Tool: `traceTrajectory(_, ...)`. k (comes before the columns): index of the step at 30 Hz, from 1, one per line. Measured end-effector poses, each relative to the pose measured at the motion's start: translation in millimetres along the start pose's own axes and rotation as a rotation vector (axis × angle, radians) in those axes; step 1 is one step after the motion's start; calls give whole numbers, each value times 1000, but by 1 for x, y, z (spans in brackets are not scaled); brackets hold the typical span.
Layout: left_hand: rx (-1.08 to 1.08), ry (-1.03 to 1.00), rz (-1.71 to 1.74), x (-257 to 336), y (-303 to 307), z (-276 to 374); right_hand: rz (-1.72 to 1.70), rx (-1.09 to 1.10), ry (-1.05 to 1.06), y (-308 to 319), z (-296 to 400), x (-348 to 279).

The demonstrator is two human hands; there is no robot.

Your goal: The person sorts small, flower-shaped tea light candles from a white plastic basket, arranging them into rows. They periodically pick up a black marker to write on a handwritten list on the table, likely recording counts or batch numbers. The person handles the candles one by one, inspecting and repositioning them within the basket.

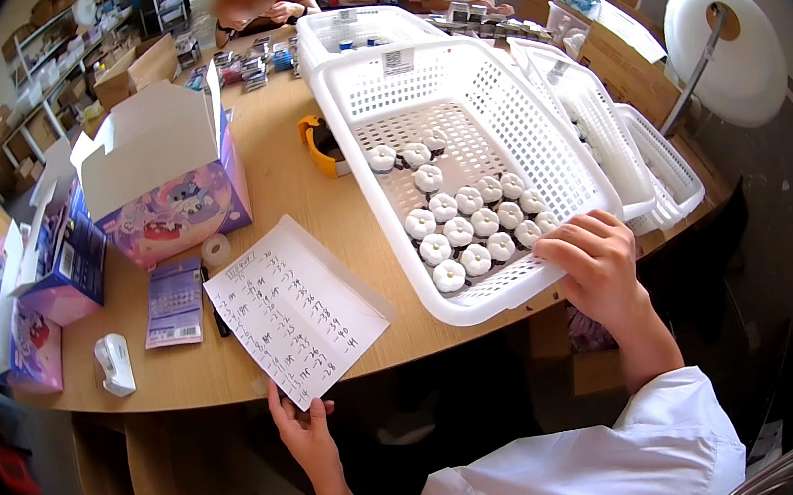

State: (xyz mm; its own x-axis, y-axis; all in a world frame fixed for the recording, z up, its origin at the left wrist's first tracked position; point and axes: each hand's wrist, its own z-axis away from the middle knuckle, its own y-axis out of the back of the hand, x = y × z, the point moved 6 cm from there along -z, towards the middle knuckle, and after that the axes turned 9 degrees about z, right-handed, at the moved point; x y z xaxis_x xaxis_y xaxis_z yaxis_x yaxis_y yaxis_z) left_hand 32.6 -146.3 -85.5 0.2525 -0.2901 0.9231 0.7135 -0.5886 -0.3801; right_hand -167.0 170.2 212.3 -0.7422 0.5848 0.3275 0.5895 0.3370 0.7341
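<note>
My right hand point(594, 263) grips the near right rim of a white perforated plastic basket point(385, 249). Several small white flower-shaped pieces point(476, 259) with dark parts beneath lie in the basket, mostly towards its near end. With my left hand point(308, 428) I hold the lower corner of a handwritten sheet of paper point(300, 313) between thumb and fingers at the table's edge. Another sheet shows beneath it. Left of the paper lie a purple printed pouch point(174, 304), a black pen point(220, 319) partly covered by the paper, and a roll of tape point(216, 250).
Open printed cartons point(170, 180) stand on the wooden table point(277, 143) at left, near a white tape dispenser point(114, 365). An orange-yellow tape roll or dispenser point(323, 148) touches the basket's left side. More white baskets point(607, 137) stand right and behind. Two people sit across the table.
</note>
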Motion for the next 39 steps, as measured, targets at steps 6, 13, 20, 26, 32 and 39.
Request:
traceTrajectory(6,22,-18,-18,0,3,0,13,17,-7,-1,-6,-2)
traceTrajectory(13,-68,11,10,4,0,4,94,141,-115,-16,-55,19)
traceTrajectory(20,-152,34,25,-5,-14,16,5,412,-237,-100,-198,107)
traceTrajectory(26,-179,-28,-63,-7,-6,25,139,361,-242,-213,-295,146)
traceTrajectory(32,-22,-499,-843,60,14,-6,29,350,-330,-257,-293,192)
traceTrajectory(39,187,-742,-1370,97,22,-141,-58,261,-309,-277,-314,193)
